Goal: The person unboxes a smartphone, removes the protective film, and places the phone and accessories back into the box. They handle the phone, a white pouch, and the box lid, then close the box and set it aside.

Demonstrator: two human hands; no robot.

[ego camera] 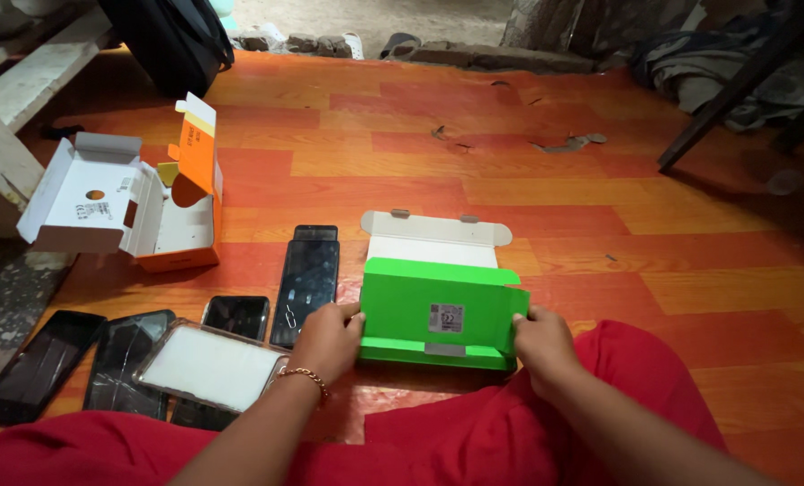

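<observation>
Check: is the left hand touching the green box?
Touching. The head view shows the left hand with fingers on the green box's left edge.

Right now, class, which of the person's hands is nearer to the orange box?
Left. The left hand grips the green box's left edge, on the side toward the orange box. The right hand holds the far edge.

Matt green cardboard box (438, 310) (white uncoated inner flap) is gripped at both ends. Left of the grip, glossy glass phones (307, 277) and a clear plastic case (211, 364) are seen on smooth, wood-patterned vinyl flooring (654, 234).
</observation>
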